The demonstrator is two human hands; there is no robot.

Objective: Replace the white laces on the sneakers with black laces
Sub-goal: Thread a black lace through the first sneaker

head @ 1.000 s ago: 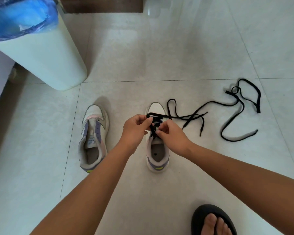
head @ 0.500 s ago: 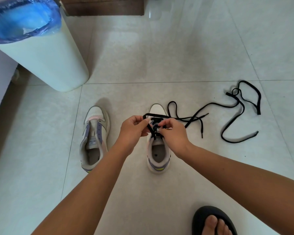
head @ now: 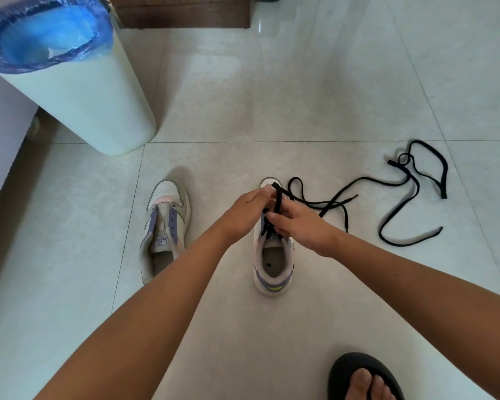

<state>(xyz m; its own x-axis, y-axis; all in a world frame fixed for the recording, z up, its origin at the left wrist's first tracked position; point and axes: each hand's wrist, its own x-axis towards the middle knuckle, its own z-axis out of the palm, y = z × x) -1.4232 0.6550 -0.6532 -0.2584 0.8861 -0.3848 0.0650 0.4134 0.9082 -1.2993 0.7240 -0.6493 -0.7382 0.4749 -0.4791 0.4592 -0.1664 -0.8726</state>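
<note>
Two white and purple sneakers stand on the tiled floor. The left sneaker (head: 165, 226) has no lace. The right sneaker (head: 273, 264) is partly laced with a black lace (head: 277, 202). My left hand (head: 248, 209) pinches that lace near the shoe's toe. My right hand (head: 300, 226) grips the lace over the eyelets, and its free end trails off to the right. A second black lace (head: 410, 194) lies loose on the floor at the right.
A white bin (head: 78, 96) with a blue liner stands at the back left. A wooden furniture base (head: 185, 15) sits at the top. My foot in a black sandal (head: 364, 379) is at the bottom right.
My left hand has moved forward toward the shoe's toe, drawing the lace up. My right hand shifted slightly along the eyelets. The trailing end on the floor has shifted.
</note>
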